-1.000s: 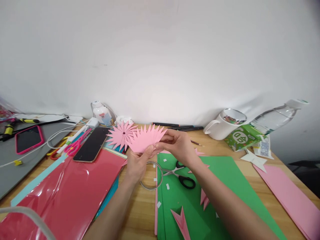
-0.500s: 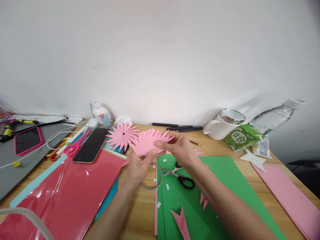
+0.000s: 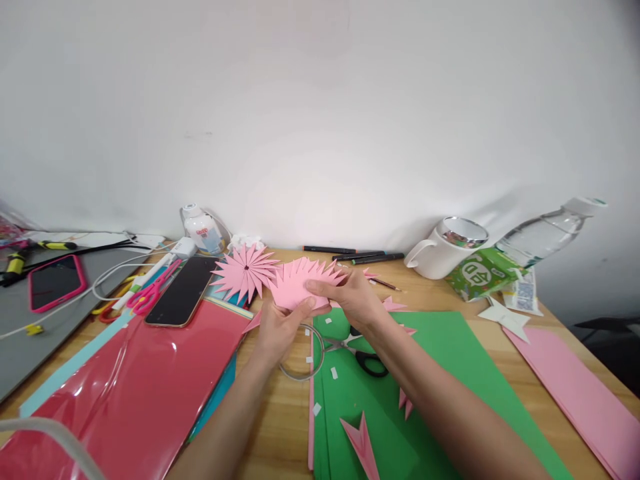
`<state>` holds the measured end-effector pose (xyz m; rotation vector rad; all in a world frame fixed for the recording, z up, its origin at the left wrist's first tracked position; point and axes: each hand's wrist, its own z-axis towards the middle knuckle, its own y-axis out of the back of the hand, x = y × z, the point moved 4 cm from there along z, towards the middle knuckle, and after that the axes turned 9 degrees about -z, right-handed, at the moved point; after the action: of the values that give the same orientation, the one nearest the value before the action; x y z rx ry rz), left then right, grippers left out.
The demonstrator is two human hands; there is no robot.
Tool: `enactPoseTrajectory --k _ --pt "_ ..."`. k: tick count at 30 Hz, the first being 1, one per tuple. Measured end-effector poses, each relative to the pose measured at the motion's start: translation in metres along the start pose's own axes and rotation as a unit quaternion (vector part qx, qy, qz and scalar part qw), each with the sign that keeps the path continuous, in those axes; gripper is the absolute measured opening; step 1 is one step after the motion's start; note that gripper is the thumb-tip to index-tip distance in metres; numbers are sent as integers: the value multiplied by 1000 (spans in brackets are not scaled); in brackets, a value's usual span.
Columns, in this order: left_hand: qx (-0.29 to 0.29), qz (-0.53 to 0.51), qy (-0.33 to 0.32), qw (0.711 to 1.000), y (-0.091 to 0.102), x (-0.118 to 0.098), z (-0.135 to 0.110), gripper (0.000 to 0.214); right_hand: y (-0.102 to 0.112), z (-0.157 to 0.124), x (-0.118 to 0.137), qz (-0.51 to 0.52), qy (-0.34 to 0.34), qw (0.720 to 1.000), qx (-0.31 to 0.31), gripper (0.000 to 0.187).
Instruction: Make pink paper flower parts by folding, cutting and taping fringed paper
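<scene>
Between both hands is a pink folded-paper piece (image 3: 295, 283) with a fan of pointed tips along its upper edge. My left hand (image 3: 281, 325) pinches its lower side, thumb on the front. My right hand (image 3: 350, 297) grips the right side, its thumb lying across the paper and its other fingers hidden behind. Just left of it lies a finished-looking pink paper pinwheel (image 3: 246, 270) with a small dark hole at its centre. Below the hands are a roll of tape (image 3: 301, 379) and black-handled scissors (image 3: 371, 363) on green paper sheets (image 3: 450, 373).
Folded pink pieces (image 3: 361, 443) and white scraps lie on the green sheets. Left are a red plastic-covered pack (image 3: 135, 380), a phone (image 3: 180, 293) and pink scissors (image 3: 154, 290). A white mug (image 3: 443, 250), tilted water bottle (image 3: 543, 233) and pink paper stack (image 3: 575, 393) are right. Markers (image 3: 367, 257) lie along the wall.
The right hand and the held paper's right end have shifted slightly left, and the fan looks a little more compact. Both hands keep their hold.
</scene>
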<state>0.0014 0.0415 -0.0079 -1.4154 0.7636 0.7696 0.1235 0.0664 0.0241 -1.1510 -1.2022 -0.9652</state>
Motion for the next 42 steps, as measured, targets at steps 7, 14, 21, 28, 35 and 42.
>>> enactPoseTrajectory --k 7,14,21,28,35,42 --pt "-24 -15 -3 1000 -1 -4 1 57 6 4 0 -4 -27 999 29 37" --pt "-59 -9 -33 998 3 -8 2 58 9 3 6 -10 -40 999 -2 35" --pt "-39 -56 15 998 -5 -11 0 55 5 0 12 -49 0 998 35 37" --pt "26 -94 86 992 -3 -14 3 25 -1 -5 17 -62 36 997 35 35" --pt "61 -108 80 989 -6 -13 3 23 -8 -14 27 -151 98 983 -25 16" --pt "81 -141 100 982 -9 -11 0 54 -10 -18 28 -158 78 982 -63 13"
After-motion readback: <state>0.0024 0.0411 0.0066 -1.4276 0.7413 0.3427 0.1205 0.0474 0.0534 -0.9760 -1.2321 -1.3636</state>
